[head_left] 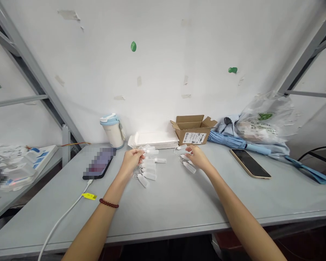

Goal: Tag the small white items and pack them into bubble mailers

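Clear plastic tags (149,176) with thin loops lie in two groups on the grey worktop (165,203). Right hand (197,156) is nearer the smaller group; its lowest tag (189,167) sits just on the near side of the part-curled fingers, long axis slanting from upper left to lower right. Left hand (132,159) has fingers nearly pinched together at the larger group's loop side. Cannot tell whether either grips.

Translucent whitish small bottles (149,175), plain grey table (165,210), dark reddish-brown beaded bracelet (109,203), white cable (62,216) with bright yellow tag (89,196). Cream cup (112,134) with light blue lid (108,120), white envelopes (154,138), plain brown box (180,138), black-printed white label (194,138). Light blue umbrella (226,139), beige-edged, black-screened phone (250,163), white wall (163,65) with green patches (133,46) and greyish-beige tape marks (69,15).
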`<state>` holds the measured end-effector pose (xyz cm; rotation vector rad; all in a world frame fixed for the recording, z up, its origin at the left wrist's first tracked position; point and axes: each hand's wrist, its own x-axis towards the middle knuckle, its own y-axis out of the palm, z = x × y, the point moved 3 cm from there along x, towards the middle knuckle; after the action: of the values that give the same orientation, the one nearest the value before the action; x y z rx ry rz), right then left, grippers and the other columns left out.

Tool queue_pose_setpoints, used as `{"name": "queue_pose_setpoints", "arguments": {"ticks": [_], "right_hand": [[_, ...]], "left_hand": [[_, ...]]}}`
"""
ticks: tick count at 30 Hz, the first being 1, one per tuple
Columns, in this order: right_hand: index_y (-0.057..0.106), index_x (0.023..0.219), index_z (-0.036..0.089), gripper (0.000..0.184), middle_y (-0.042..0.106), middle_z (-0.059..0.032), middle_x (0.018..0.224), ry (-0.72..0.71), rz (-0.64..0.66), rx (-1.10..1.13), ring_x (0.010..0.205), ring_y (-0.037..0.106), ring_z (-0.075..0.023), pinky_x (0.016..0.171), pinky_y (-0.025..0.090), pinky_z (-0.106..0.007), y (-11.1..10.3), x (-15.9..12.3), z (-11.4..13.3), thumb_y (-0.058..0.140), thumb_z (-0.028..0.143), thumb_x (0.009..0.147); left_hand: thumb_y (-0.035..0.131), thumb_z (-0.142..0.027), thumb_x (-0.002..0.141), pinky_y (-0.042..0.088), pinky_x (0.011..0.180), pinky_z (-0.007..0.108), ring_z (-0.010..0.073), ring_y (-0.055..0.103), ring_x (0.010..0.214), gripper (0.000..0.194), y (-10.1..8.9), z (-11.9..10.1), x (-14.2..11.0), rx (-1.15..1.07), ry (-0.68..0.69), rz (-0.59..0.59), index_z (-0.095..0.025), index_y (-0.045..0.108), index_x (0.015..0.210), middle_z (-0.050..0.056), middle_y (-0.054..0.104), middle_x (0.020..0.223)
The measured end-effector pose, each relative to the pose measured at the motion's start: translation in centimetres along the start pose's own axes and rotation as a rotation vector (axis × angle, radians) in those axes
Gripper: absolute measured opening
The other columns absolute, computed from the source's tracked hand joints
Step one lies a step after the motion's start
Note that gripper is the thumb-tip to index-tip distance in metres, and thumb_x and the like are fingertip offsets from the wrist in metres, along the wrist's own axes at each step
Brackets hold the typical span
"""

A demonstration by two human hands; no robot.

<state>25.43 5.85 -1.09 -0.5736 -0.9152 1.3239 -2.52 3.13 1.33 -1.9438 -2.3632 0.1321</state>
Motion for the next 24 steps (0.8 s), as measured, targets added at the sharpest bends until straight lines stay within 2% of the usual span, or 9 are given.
{"name": "queue_pose_setpoints", "arguments": {"ticks": [7,12,18,24], "right_hand": [[0.063,0.087,0.016,0.014,0.064,-0.0093,0.095,0.046,0.052,-0.030,0.080,0.058,-0.0184,0.067,0.041,-0.026,0.3,0.5,-1.3,0.063,0.020,0.074],[0.063,0.085,0.015,0.014,0.066,-0.0086,0.091,0.065,0.068,-0.027,0.075,0.059,-0.0173,0.063,0.040,-0.025,0.7,0.4,-1.1,0.062,0.023,0.074],[0.065,0.085,0.014,0.014,0.068,-0.0090,0.089,0.061,0.073,-0.036,0.080,0.060,-0.0191,0.064,0.038,-0.025,1.2,0.2,-0.9,0.060,0.019,0.073],[0.065,0.091,0.015,0.020,0.068,-0.0096,0.091,0.059,0.072,-0.026,0.080,0.060,-0.0190,0.065,0.039,-0.025,1.5,0.2,-0.7,0.060,0.015,0.072]], "left_hand": [[0.061,-0.031,0.063,0.027,0.040,0.020,0.0063,0.041,0.041,0.020,-0.5,-0.1,0.2,0.013,-0.021,0.024,-0.013,0.053,0.056,0.000,0.054,0.053],[0.058,-0.030,0.064,0.028,0.041,0.022,0.0079,0.041,0.040,0.019,-0.9,-0.1,0.5,0.117,-0.001,-0.017,-0.015,0.053,0.055,0.000,0.054,0.051],[0.053,-0.031,0.068,0.037,0.052,0.026,0.0144,0.051,0.047,0.018,-1.4,0.8,1.4,0.410,0.086,-0.105,-0.017,0.056,0.058,0.002,0.062,0.056],[0.048,-0.033,0.072,0.037,0.060,0.028,0.0218,0.059,0.062,0.023,-1.7,0.8,1.4,0.705,0.177,-0.172,-0.019,0.055,0.055,0.006,0.066,0.061]]}}
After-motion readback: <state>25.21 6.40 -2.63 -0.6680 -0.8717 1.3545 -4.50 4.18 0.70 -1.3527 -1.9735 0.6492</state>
